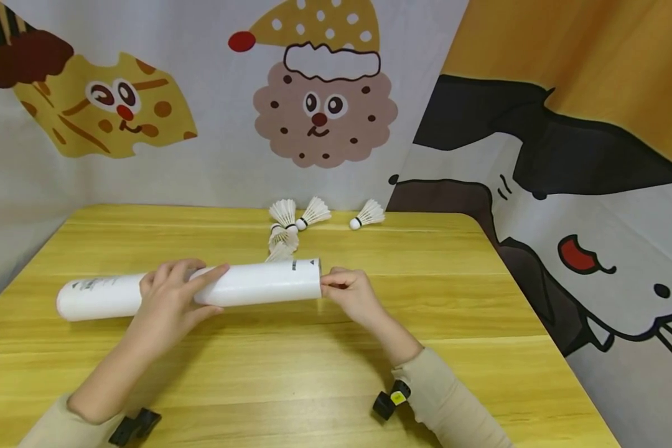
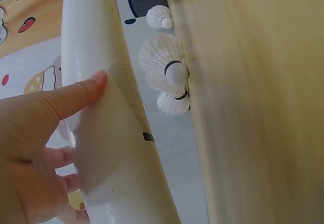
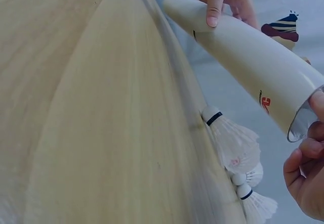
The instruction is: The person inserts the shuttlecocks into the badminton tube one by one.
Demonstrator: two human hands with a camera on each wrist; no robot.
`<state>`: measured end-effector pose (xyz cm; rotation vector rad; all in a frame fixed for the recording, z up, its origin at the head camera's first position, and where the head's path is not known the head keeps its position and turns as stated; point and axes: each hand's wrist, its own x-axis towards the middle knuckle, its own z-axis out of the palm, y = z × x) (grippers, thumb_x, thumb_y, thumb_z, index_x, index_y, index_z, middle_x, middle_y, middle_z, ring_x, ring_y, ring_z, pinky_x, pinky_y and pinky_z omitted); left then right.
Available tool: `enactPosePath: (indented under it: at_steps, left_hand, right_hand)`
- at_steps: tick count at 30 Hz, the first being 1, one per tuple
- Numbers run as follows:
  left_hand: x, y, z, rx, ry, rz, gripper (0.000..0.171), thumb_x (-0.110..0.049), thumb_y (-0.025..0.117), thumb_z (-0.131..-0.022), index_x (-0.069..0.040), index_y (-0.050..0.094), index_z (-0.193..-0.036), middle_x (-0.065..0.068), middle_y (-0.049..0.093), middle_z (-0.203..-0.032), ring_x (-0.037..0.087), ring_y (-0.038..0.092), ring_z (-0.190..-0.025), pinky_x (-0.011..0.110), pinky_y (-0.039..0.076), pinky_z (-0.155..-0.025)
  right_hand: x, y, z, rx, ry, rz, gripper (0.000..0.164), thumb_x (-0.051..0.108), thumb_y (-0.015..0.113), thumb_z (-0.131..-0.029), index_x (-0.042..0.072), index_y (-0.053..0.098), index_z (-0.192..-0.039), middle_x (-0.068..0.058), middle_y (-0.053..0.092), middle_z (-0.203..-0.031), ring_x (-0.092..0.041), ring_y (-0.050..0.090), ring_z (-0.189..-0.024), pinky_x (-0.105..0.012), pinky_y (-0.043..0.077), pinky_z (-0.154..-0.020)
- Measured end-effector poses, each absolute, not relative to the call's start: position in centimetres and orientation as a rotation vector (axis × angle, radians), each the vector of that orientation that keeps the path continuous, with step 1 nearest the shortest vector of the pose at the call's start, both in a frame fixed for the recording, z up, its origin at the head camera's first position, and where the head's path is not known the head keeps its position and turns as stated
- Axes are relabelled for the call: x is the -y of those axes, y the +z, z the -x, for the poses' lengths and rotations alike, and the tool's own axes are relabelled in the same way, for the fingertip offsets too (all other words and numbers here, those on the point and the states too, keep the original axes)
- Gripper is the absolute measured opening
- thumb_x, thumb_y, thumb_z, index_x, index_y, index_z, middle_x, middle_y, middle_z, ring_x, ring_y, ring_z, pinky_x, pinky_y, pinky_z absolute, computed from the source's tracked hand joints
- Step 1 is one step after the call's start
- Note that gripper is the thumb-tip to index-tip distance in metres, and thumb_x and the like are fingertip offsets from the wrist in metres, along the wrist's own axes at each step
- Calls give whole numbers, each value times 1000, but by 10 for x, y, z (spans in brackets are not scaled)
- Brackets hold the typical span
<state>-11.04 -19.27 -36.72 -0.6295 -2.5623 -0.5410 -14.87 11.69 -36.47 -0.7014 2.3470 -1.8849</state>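
Crosswise, a white tube (image 1: pixel 263 284) is clasped mid-length by the left hand (image 1: pixel 170 298), open end at the right hand (image 1: pixel 355 298), whose grip is unclear.

across my head view i see the tube (image 1: pixel 263 283) running left to right above the table (image 1: pixel 313 373), left hand (image 1: pixel 170 292) around its middle, right hand (image 1: pixel 355 295) at its right end. behind it, toward the table's far edge, shuttlecocks (image 1: pixel 282 213) lie bunched, the nearest partly hidden by the tube; one lies apart, to their right. behind the table hangs a cloth (image 1: pixel 201 180).
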Motion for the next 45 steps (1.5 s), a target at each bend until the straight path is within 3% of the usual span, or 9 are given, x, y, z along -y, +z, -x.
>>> enactPosePath:
  at_steps: [11, 18, 24, 30, 39, 45]
  left_hand:
    - [194, -365, 108, 2578, -574, 611, 72, -26, 82, -59, -25, 55, -126, 13, 48, -114, 34, 39, -100, 58, 22, -79]
    - [194, -363, 108, 2559, -557, 605, 73, -27, 83, -57, -25, 55, -125, 14, 49, -114, 34, 41, -99, 56, 24, -78]
    - [194, -363, 108, 2554, -562, 612, 73, -25, 83, -58, -25, 55, -125, 14, 49, -113, 34, 40, -99, 56, 23, -78]
    - [195, -363, 107, 2557, -561, 613, 72, -26, 83, -57, -25, 56, -124, 14, 49, -113, 34, 40, -98, 57, 23, -78]
    - [195, -364, 107, 2558, -556, 616, 74, -26, 83, -57, -25, 55, -125, 14, 49, -113, 34, 40, -99, 56, 23, -78]
    - [195, -363, 106, 2563, -565, 619, 74, -26, 83, -57, -25, 55, -125, 14, 49, -113, 34, 40, -99, 57, 23, -78]
  right_hand:
    - [-120, -364, 149, -2284, -1933, 782, 12, -11, 60, -79, -14, 64, -90, -20, 61, -82, -10, 51, -67, -26, 45, -59]
    - [-122, -364, 151, -2299, -1972, 760, 14, -7, 59, -82, -12, 64, -93, -17, 63, -86, -17, 53, -70, -27, 44, -59]
    - [-128, -367, 158, -2383, -2037, 679, 13, -3, 59, -84, -11, 65, -93, -21, 63, -88, -12, 57, -76, -26, 46, -66]
    - [-136, -370, 168, -2449, -2095, 516, 15, 2, 62, -84, -8, 66, -93, -14, 65, -92, -12, 59, -81, -26, 47, -71]
    - [-153, -379, 195, -2611, -2264, 171, 18, 5, 67, -81, -7, 67, -93, -8, 65, -79, -6, 52, -66, -17, 42, -59]
    - [-174, -397, 233, -2769, -2216, -62, 24, 21, 69, -81, 2, 70, -95, -8, 61, -76, -8, 48, -63, -18, 37, -54]
